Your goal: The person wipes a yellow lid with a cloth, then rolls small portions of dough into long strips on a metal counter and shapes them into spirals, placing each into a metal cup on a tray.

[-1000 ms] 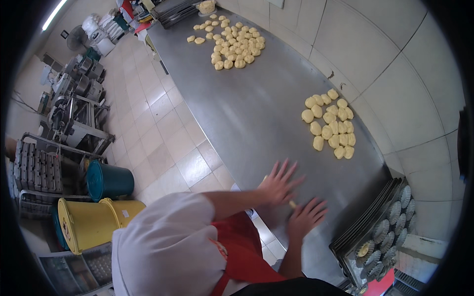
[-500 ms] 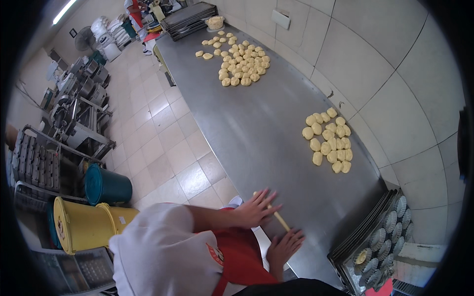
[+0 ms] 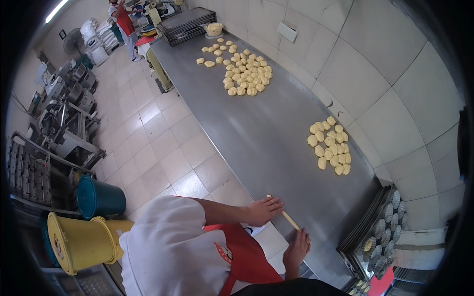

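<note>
Near the front edge of the steel table, a thin, straight, pale yellow dough rope (image 3: pixel 290 220) lies under my hands. My left hand (image 3: pixel 265 211) rests on its far part with fingers stretched out, and a short tip pokes out past them. At the near end, my right hand (image 3: pixel 297 245) lies on the rope, its fingers extended together. Neither hand is wrapped round the dough. A bare length shows between them. Beyond, by the wall, sits a cluster of round dough balls (image 3: pixel 330 147).
The steel table (image 3: pixel 237 130) holds a larger group of dough balls (image 3: pixel 247 74), stacked trays (image 3: pixel 185 24) and a tub (image 3: pixel 214 29) at its far end. Fluted tins (image 3: pixel 385 229) stand on trays at the near right. Yellow bins (image 3: pixel 81 241) are left; another person (image 3: pixel 123 22) stands far off.
The view has shifted. My left hand's spread fingers have drawn closer together, and more of the dough rope shows between my hands. The distant person is more fully in view.
</note>
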The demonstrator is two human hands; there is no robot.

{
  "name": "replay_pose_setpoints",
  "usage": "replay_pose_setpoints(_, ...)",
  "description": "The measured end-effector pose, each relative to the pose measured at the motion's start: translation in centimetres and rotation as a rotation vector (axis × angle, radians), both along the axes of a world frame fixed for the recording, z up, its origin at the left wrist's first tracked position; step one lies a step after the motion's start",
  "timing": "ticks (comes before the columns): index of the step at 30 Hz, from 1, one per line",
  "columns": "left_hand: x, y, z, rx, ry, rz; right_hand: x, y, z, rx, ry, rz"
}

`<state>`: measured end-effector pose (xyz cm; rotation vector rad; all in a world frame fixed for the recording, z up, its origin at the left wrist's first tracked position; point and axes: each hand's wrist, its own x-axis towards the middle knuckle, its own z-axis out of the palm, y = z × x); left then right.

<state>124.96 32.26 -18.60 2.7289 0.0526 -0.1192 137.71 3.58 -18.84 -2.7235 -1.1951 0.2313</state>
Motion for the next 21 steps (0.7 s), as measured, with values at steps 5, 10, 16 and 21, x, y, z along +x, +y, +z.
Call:
replay_pose_setpoints(5, 0.8, 6.2, -1.4, 0.041, 0.074, -0.031, 3.2, -0.3, 2.2, -0.050, -0.001, -0.197)
replay_pose_setpoints(10, 1.2, 3.3, -0.8, -1.265, 0.015, 0.519, -3.4, 3.5, 15.0, 0.275, 0.484, 0.148)
replay_pose_setpoints(16, 0.4, -2.4, 4.9, -1.260, 0.049, -0.052, -0.7, 13.0, 29.9, 0.467, -0.010, 0.206)
replay_pose_setpoints(21, 1.9, -3.1, 7.3, -1.756, -0.276, -0.035, -0.8, 7.8, 32.1, 0.119, 0.327, 0.212)
